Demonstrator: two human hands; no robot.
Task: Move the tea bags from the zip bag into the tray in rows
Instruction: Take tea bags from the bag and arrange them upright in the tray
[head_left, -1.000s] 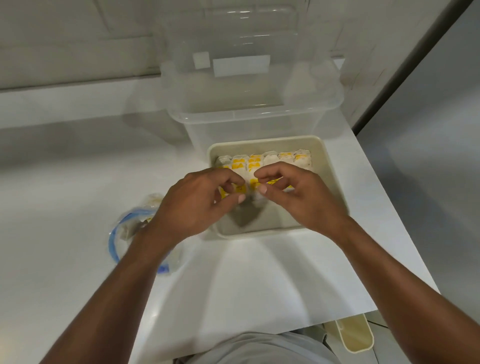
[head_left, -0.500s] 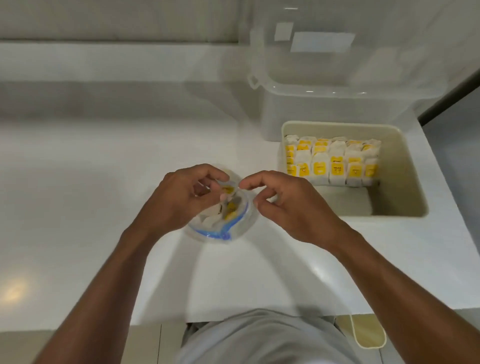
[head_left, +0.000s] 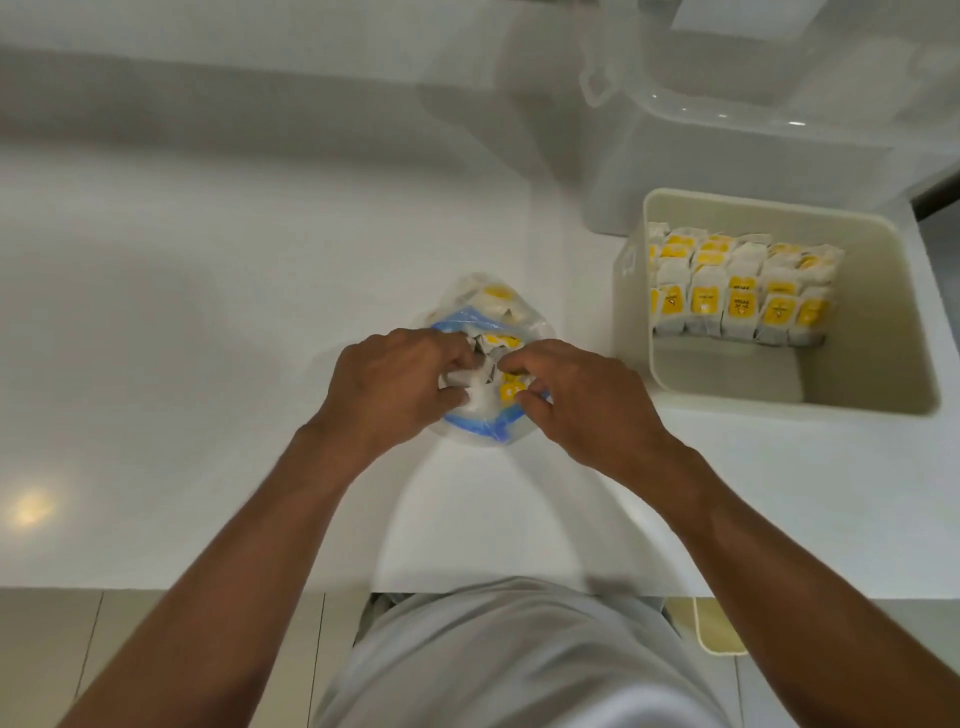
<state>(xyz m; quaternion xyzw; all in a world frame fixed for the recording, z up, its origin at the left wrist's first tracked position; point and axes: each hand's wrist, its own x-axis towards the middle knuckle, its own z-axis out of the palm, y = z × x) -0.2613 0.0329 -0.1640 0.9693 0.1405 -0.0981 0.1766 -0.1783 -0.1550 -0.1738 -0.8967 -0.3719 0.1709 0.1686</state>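
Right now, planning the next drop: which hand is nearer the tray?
Right. The right hand reaches into the zip bag on the side toward the tray; the left hand is beyond it.

Around the zip bag (head_left: 478, 434), bare desk (head_left: 208, 312) lies open from 7 to 12 o'clock. At 3 o'clock the tray (head_left: 631, 312) wall rises; tea bags (head_left: 737, 296) pack its far half, its near half is free. A clear bin (head_left: 675, 156) blocks 1 o'clock.

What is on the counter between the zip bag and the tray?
Nothing stands there: in the head view the counter between the zip bag and the tray is bare; only the right hand hangs over its near part.
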